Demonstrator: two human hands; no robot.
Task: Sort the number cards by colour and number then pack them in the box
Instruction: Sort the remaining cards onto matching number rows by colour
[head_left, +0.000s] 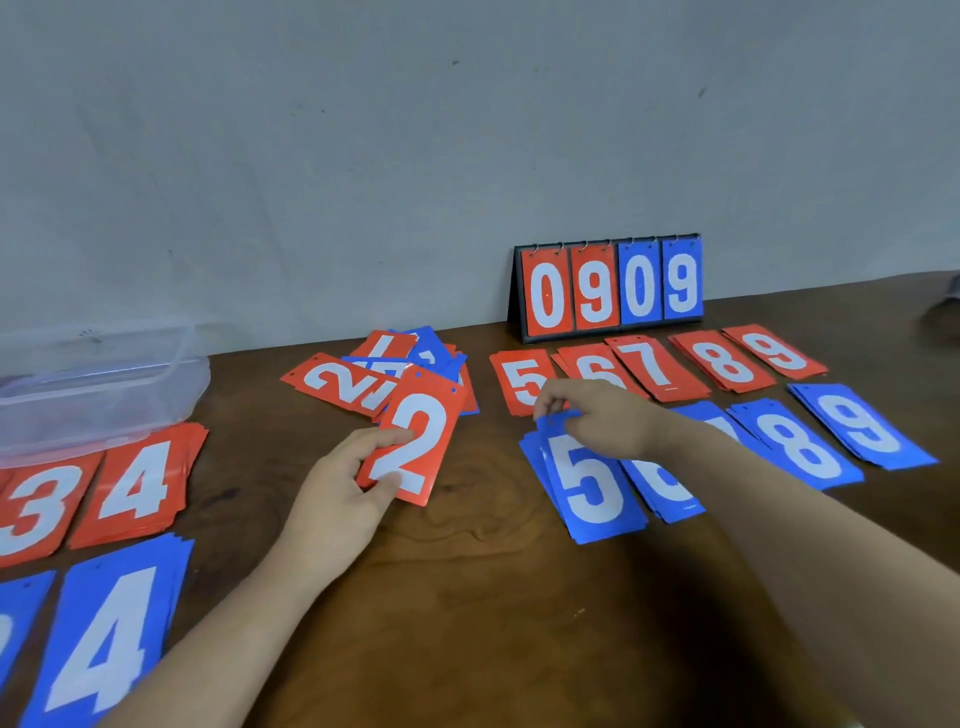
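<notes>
My left hand (343, 488) grips a red 2 card (421, 441) just in front of an unsorted heap of red and blue cards (384, 374). My right hand (592, 421) pinches the top edge of a blue 5 card (592, 488) lying on the blue 5 pile. Red piles of 5 (519, 382), 6, 7, 8 and 9 (779, 353) form a back row on the right. In front of them lie blue piles, the 8 (805, 447) and the 9 (862, 423) plainly readable. At the left lie red 3, red 4 (137, 488) and blue 4 (109, 634) piles.
A clear plastic box (98, 384) stands at the far left by the wall. A flip scoreboard (613, 288) showing 0909 stands against the wall behind the red row. The brown wooden table (467, 597) shows bare wood between my arms.
</notes>
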